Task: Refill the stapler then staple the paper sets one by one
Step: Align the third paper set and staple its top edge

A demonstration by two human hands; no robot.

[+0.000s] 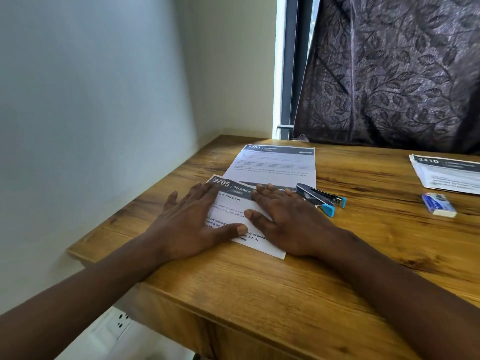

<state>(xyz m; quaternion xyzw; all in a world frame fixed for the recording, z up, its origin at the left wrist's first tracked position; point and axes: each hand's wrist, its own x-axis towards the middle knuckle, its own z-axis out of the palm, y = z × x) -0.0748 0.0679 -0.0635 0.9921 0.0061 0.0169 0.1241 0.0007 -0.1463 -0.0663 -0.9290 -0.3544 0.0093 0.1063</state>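
Observation:
A printed paper set headed 2705 (235,201) lies near the wooden table's left front. My left hand (191,224) lies flat on its left side with straight fingers. My right hand (288,222) presses flat on its right side. A second set headed 2731 (275,163) lies behind, partly under the first. A black stapler with blue ends (320,197) rests just right of my right hand, its jaws apart. A third set headed 3410 (449,174) sits at the far right. A small white and blue staple box (439,205) lies in front of the third set.
The wooden table (298,279) stands in a corner, with a white wall on the left. A dark leaf-patterned curtain (394,71) hangs behind the table. A white wall socket (118,324) shows below the table's left edge.

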